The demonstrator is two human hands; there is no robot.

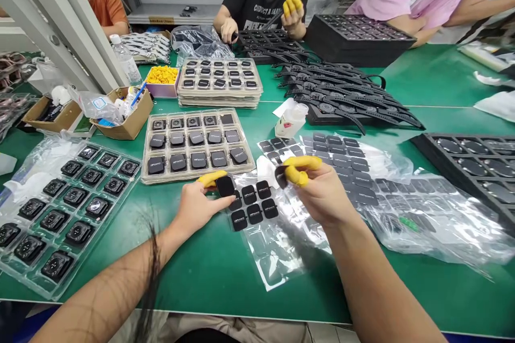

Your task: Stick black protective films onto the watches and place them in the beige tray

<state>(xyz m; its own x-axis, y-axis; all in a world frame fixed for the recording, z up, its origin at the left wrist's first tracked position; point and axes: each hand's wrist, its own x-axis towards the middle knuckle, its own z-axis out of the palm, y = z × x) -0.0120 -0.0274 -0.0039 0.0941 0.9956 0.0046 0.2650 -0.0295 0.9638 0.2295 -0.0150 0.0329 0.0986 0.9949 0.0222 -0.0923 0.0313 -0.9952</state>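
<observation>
My left hand (203,201), a yellow finger cot on one finger, grips a black square watch body (225,186) with its dark face turned up. My right hand (317,185) wears yellow cots on thumb and finger. Pinched in it is a dark, curved protective film (280,176), seen edge-on and slightly blurred. Between the hands lies a clear sheet (273,262) bearing several black square films (255,213) with white lettering. Behind my left hand sits a beige tray (183,176); its front rows hold lettered black squares, and its back row shows watch bodies.
A clear tray of watch bodies (74,195) lies at left. Farther back are stacked beige trays (219,101), a box of yellow cots (162,75) and a small white container (292,119). More film sheets (341,161) and plastic bags (438,214) spread rightward. Co-workers sit opposite, near black strapped watches (338,96).
</observation>
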